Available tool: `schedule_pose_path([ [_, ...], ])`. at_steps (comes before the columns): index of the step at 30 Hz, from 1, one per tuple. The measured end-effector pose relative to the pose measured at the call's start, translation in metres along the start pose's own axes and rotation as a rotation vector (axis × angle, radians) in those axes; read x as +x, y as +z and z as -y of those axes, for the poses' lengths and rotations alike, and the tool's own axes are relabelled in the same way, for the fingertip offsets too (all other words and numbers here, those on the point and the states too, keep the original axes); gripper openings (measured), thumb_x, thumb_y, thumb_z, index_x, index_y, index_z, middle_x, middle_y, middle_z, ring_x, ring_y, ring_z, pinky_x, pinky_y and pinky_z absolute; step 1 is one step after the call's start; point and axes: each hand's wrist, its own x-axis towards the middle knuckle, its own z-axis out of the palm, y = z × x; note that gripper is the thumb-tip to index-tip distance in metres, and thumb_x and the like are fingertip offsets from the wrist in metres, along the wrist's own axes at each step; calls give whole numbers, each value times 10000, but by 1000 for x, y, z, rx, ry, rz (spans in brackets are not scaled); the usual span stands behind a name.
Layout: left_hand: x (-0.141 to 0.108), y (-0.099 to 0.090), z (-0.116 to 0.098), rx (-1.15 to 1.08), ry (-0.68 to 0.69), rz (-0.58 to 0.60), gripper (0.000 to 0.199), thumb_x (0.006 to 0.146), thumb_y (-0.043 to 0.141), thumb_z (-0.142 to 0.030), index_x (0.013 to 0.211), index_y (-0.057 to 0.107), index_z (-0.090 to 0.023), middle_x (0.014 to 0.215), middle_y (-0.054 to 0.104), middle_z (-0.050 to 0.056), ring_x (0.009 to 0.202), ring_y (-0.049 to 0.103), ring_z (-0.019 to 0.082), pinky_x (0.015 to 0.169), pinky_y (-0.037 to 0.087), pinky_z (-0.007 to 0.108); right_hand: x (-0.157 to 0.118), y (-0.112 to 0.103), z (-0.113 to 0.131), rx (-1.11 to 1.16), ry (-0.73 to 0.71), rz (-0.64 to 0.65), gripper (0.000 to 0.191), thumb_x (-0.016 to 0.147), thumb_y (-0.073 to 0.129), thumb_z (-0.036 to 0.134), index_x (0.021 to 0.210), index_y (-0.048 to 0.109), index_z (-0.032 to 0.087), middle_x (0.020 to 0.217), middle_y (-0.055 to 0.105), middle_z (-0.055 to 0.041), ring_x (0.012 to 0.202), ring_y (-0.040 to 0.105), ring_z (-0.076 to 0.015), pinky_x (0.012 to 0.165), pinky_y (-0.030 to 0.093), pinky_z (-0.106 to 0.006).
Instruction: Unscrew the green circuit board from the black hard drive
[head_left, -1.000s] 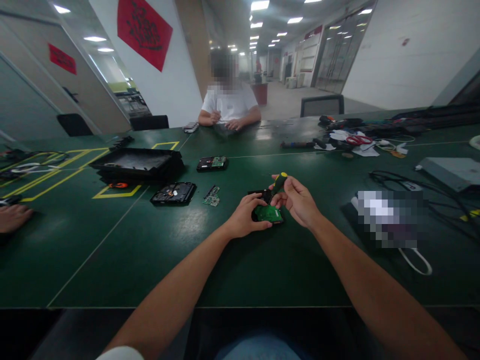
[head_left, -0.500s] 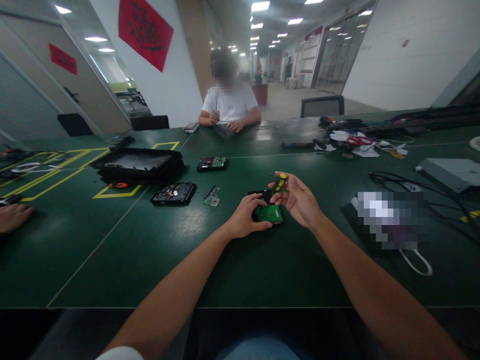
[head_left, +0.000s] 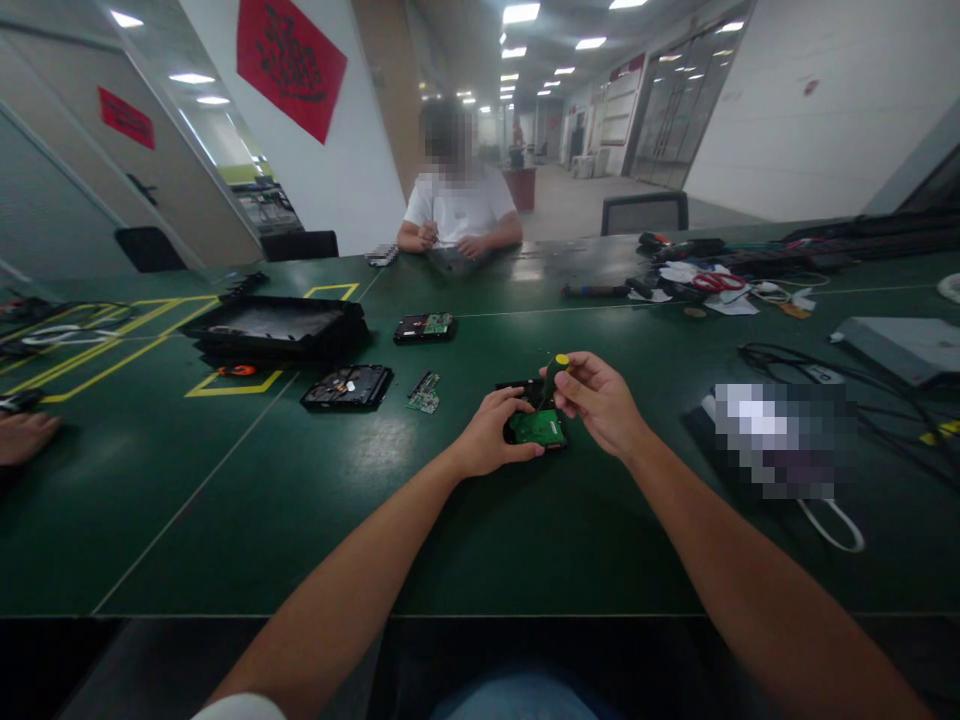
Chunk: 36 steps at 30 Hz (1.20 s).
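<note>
A hard drive (head_left: 541,428) lies on the green table with its green circuit board facing up. My left hand (head_left: 491,435) grips it from the left side, thumb along the near edge and fingers over the far part. Between the fingers of my right hand (head_left: 601,402) is a screwdriver (head_left: 556,370) with a dark green and yellow handle. It stands tilted over the drive; its tip meets the board area near my left fingertips, though exact contact is too small to tell. Left of my hands lies a loose circuit board (head_left: 425,394).
Two more hard drives (head_left: 347,387) (head_left: 424,328) and a black tray (head_left: 277,330) stand to the left. A blurred-out item (head_left: 780,440) and a grey box (head_left: 900,345) with cables lie right. A person (head_left: 459,215) sits opposite; another person's hand (head_left: 28,438) rests at far left.
My right hand has turned the screwdriver, so its yellow end now points up and my fingers are closed lower round the handle. My left hand and the drive have stayed in place.
</note>
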Motion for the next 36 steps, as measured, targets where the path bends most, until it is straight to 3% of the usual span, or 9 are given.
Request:
schedule_pose_path([
  [3, 0, 0, 0, 4, 14, -2, 645, 743, 908, -446, 1298, 650, -240, 1569, 489, 158, 1508, 398, 356, 1246, 336, 574, 2, -3, -3, -14, -25, -13, 338, 804, 888, 373, 1020, 672, 230, 1050, 775, -44, 648, 578, -90, 528, 432, -216],
  [7, 0, -1, -1, 0, 1, 3, 650, 741, 908, -446, 1305, 649, -253, 1576, 484, 148, 1509, 394, 365, 1243, 337, 585, 3, -5, -6, -36, -47, -8, 329, 819, 875, 376, 1069, 703, 249, 1086, 770, -48, 848, 668, -150, 644, 494, -248],
  [10, -1, -1, -1, 0, -1, 4, 657, 746, 903, -455, 1313, 647, -246, 1572, 487, 154, 1510, 392, 365, 1243, 338, 583, 2, -5, -5, -68, -61, -8, 369, 844, 852, 378, 1176, 731, 274, 1111, 755, -43, 947, 682, -170, 674, 505, -255],
  [13, 0, -1, -1, 6, -1, 3, 657, 745, 903, -460, 1311, 646, -248, 1573, 486, 153, 1512, 390, 363, 1247, 334, 583, 2, -3, -4, -74, -75, -21, 324, 862, 836, 367, 1165, 760, 280, 1136, 747, -41, 1006, 673, -177, 681, 509, -254],
  [23, 0, 0, 2, 2, 7, 6, 668, 743, 901, -482, 1317, 651, -250, 1578, 480, 155, 1510, 394, 361, 1242, 341, 578, 1, 1, 1, 28, -33, 4, 326, 826, 873, 358, 1105, 741, 255, 1179, 767, -66, 1064, 722, -217, 724, 588, -283],
  [27, 0, 0, 2, 3, 1, 5, 668, 739, 906, -478, 1317, 649, -261, 1580, 478, 148, 1512, 390, 362, 1239, 341, 591, 1, 2, 3, 108, -10, 14, 330, 922, 748, 516, 1128, 743, 259, 1130, 769, -70, 1042, 729, -215, 804, 622, -326],
  [31, 0, 1, 3, 6, -4, 8, 674, 734, 910, -478, 1317, 650, -263, 1585, 472, 147, 1514, 389, 365, 1239, 341, 594, 0, 3, 6, 110, 3, 14, 411, 953, 670, 595, 1185, 744, 263, 1093, 759, -76, 1015, 720, -218, 743, 624, -320],
  [36, 0, 1, 4, 3, -6, 6, 666, 739, 905, -482, 1313, 650, -264, 1585, 474, 146, 1516, 387, 367, 1243, 337, 594, -1, 3, 8, 91, -11, 38, 323, 939, 712, 549, 1099, 754, 272, 1120, 742, -68, 1048, 702, -229, 712, 617, -319],
])
